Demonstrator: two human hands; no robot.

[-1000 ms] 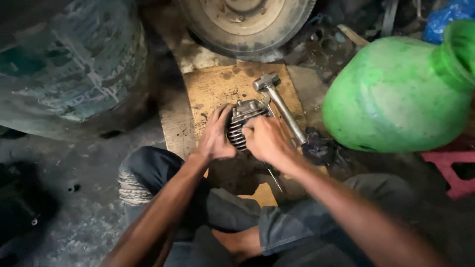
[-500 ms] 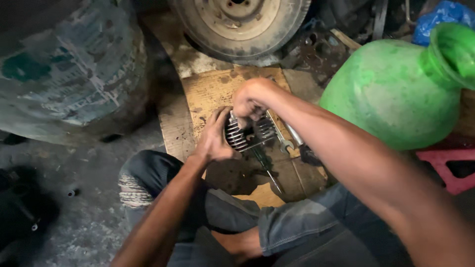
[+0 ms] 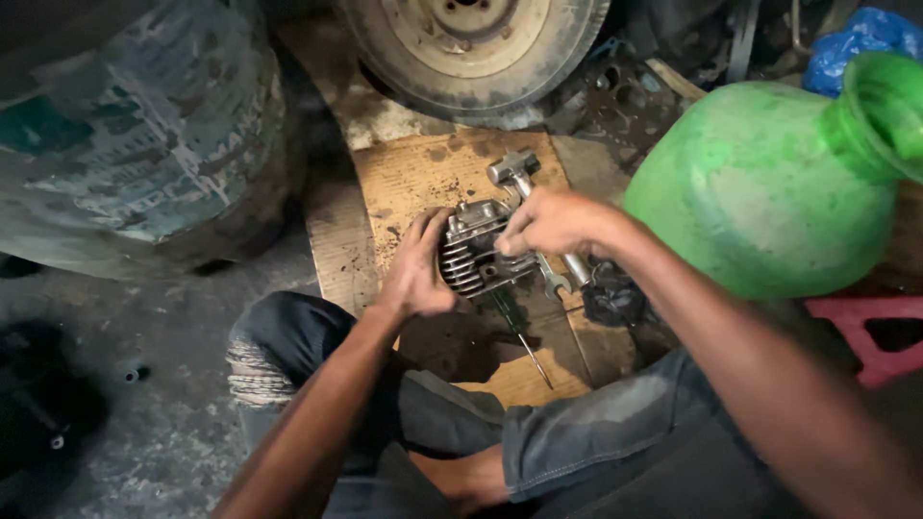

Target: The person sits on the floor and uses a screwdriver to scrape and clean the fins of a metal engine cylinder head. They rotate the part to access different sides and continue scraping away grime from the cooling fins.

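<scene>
drum: big dirty barrel [image 3: 135, 125] at 10 o'clock, on the floor, well apart from the hands.
left hand: left hand [image 3: 420, 269] near centre, grip clenched around the left side of the finned metal engine part [image 3: 478, 252]; same hold as half a second ago.
engine part: lies on the stained cardboard sheet [image 3: 423, 178] between both hands, fins facing 7 o'clock; earlier it stood more upright, fins toward the camera.
right hand: right hand [image 3: 550, 221] at 1 o'clock of the part, grip pinched on its top right edge; earlier it was higher, over the top of the part.
screwdriver: thin screwdriver [image 3: 519, 338] at 6 o'clock of the part, on the cardboard.
hammer: metal hammer [image 3: 512, 169] at 12 o'clock of the part, handle running under the right hand.
wheel: tyre and rim [image 3: 473, 46] at 12 o'clock.
jug: green plastic jug [image 3: 769, 183] at 3 o'clock, beside the right forearm.
</scene>
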